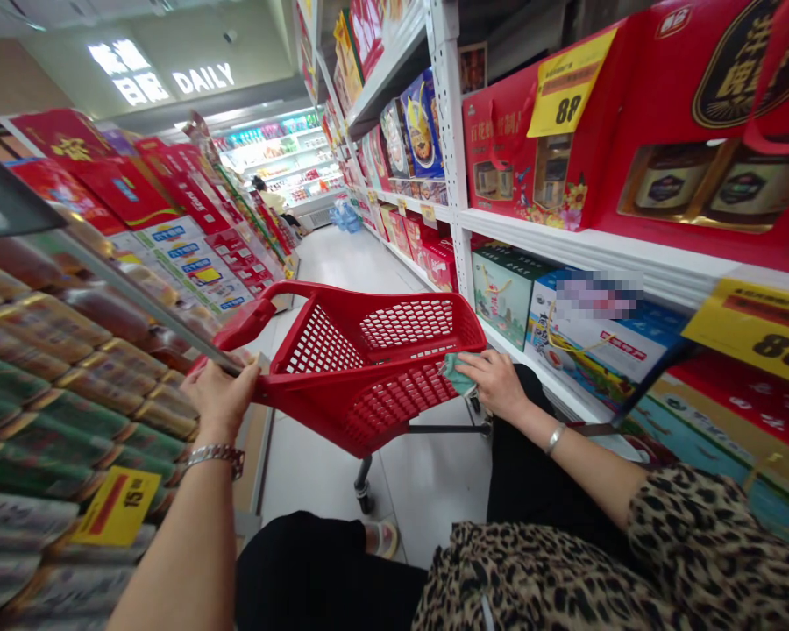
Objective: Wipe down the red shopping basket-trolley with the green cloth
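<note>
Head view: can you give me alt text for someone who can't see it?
A person's right-hand grip holds a green cloth against the side of a red shopping cart, while the left-hand grip is at its handle. They are in a store aisle between white shelves of boxes and stacked packages.

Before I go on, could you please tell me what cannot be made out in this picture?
All in the head view:
Part of the green cloth: covered by the right hand.
Bottom inside the red cart: largely hidden by its near wall.
Gray object, upper left: cut off by the left edge.
Lower-left yellow price tag: small print blurred.
Distant goods: too small to identify.
</note>
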The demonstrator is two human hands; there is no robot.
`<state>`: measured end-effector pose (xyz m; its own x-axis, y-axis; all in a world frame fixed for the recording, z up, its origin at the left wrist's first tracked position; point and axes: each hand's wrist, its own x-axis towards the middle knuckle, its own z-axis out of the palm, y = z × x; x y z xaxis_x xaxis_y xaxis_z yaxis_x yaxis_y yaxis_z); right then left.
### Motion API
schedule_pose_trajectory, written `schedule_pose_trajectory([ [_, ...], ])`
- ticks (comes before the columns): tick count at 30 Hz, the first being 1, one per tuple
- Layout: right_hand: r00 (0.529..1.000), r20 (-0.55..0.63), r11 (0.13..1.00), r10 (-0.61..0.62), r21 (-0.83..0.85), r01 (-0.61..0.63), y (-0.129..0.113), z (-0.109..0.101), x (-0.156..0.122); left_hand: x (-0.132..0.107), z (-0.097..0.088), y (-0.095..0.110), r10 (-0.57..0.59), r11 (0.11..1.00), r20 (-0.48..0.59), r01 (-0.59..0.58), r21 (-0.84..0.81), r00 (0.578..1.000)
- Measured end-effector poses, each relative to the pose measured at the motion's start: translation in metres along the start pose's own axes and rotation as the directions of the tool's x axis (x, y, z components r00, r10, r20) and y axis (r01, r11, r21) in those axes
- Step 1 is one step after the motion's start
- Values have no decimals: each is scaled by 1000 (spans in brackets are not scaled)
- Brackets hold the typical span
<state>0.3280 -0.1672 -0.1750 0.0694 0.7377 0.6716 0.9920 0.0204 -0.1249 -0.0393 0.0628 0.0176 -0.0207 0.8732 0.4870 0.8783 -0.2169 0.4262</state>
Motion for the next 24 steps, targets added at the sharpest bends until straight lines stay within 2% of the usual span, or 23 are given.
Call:
schedule_pose_trajectory([
  [3, 995, -2, 994, 105, -39, -105, 23, -4, -8, 1, 2, 0, 3, 1000, -2, -3, 0, 1000],
  [6, 968, -6, 963, 251, -96, -250, 43, -7, -16, 2, 4, 1, 6, 1000, -2, -6, 21, 1000],
  [8, 945, -38, 937, 325, -124, -327, 50, -11, -18, 2, 4, 0, 6, 1000, -7, -6, 26, 1000],
  [10, 940, -81, 932, 330, -129, -338, 49, -16, -17, 2, 4, 0, 6, 1000, -9, -6, 21, 1000],
  [13, 971, -107, 969, 215, -103, -226, 30, -22, -9, 1, 3, 0, 6, 1000, -11, -6, 8, 1000],
  [17, 992, -124, 999, 1, -41, -6, -13, -21, 2, -1, 1, 2, -1, 1000, -7, 1, 0, 1000],
  [21, 955, -231, 979, -185, 42, 199, -57, -9, 10, -3, 0, 4, -15, 1000, -6, 15, 5, 1000],
  [24, 928, -192, 935, -319, 100, 342, -89, 3, 20, -3, 0, 4, -17, 1000, -4, 17, 3, 1000],
])
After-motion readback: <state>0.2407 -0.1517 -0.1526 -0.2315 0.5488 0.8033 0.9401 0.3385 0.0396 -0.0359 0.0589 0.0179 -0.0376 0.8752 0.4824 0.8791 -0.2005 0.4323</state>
